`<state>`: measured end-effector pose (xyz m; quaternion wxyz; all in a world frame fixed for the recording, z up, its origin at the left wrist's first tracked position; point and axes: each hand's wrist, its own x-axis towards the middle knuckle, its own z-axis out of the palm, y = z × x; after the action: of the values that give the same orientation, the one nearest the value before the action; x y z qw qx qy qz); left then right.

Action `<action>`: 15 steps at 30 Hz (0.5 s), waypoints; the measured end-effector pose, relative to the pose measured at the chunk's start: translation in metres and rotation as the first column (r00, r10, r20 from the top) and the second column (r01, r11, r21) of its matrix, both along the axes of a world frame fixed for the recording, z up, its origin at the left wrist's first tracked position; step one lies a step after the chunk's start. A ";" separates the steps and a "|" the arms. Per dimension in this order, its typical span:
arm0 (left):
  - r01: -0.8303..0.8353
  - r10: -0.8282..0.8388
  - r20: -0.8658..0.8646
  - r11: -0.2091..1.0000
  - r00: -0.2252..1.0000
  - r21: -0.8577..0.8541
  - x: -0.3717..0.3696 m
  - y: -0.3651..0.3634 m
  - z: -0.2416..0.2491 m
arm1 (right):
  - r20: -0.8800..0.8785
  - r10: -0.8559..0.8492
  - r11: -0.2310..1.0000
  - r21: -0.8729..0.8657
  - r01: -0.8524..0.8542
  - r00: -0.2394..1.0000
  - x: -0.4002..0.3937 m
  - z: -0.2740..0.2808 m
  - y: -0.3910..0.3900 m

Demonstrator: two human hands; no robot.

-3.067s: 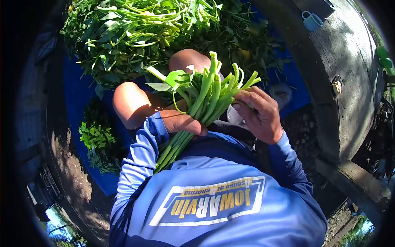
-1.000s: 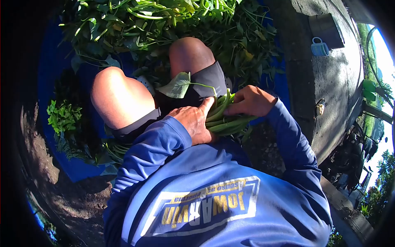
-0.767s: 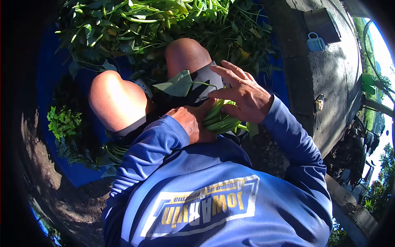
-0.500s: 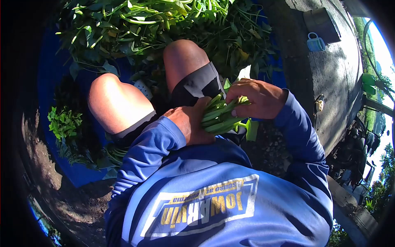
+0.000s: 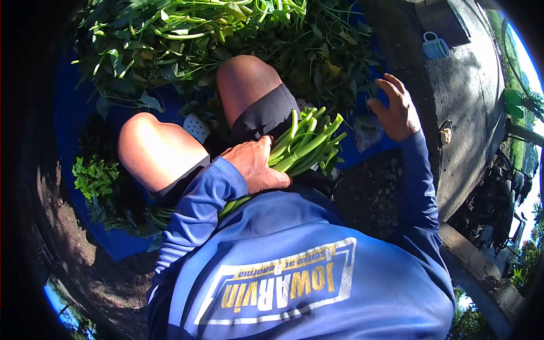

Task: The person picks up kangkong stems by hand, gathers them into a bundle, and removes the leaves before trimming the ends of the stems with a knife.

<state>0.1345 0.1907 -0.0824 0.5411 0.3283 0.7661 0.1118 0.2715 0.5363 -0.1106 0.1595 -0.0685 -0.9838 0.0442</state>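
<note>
A bundle of green stems (image 5: 309, 141) lies across my lap, its cut ends fanned out to the upper right. My left hand (image 5: 256, 164) is wrapped round the bundle near the middle, and more stems show below the wrist. My right hand (image 5: 398, 110) is held out to the right, away from the bundle, with its fingers apart and nothing in them. Just below and left of it lies a clear plastic bag (image 5: 367, 133) with something pale inside. The large heap of leafy stems (image 5: 187, 39) is beyond my knees.
A blue sheet (image 5: 122, 243) lies under the greens. At the left is a smaller leafy pile (image 5: 95, 177). A wooden plank surface (image 5: 462, 107) runs along the right, with a light-blue mug (image 5: 435, 47) near a box (image 5: 445, 22). Dark machinery (image 5: 493, 209) is farther right.
My right hand has left the bundle and moved up and right, its fingers now spread. In my left hand the stems now point up and right, uncovering their ends.
</note>
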 end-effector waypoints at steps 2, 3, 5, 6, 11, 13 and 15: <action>-0.001 -0.001 0.039 0.999 0.999 0.051 -0.003 0.004 0.003 | 0.088 -0.027 0.615 -0.784 0.085 0.996 -0.020 0.078 -0.058; -0.003 0.002 0.030 0.999 1.000 0.041 0.000 0.006 0.005 | 0.042 0.147 0.644 -0.762 -0.064 0.988 -0.022 0.091 -0.079; 0.010 -0.006 0.099 0.999 0.995 -0.038 -0.003 0.017 0.018 | 0.110 0.423 0.745 -0.608 -0.276 0.899 -0.032 0.092 -0.103; 0.018 -0.016 0.076 1.000 0.997 -0.020 -0.001 0.016 0.018 | 0.247 0.495 0.808 -0.482 -0.338 0.833 -0.034 0.085 -0.111; -0.011 0.011 0.036 1.000 0.999 0.015 0.005 0.008 0.014 | 0.234 0.635 0.647 -0.682 -0.341 0.737 -0.043 0.063 -0.114; -0.012 0.012 0.022 1.000 1.000 0.025 0.006 0.008 0.013 | 0.288 0.637 0.655 -0.690 -0.306 0.715 -0.042 0.055 -0.114; -0.017 0.017 0.011 1.000 1.000 0.011 0.007 0.007 0.013 | 0.280 0.587 0.731 -0.586 -0.349 0.760 -0.044 0.057 -0.111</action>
<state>0.1411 0.1979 -0.0695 0.5424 0.3244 0.7653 0.1224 0.2274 0.4257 -0.0539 -0.1115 0.1421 -0.9300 0.3200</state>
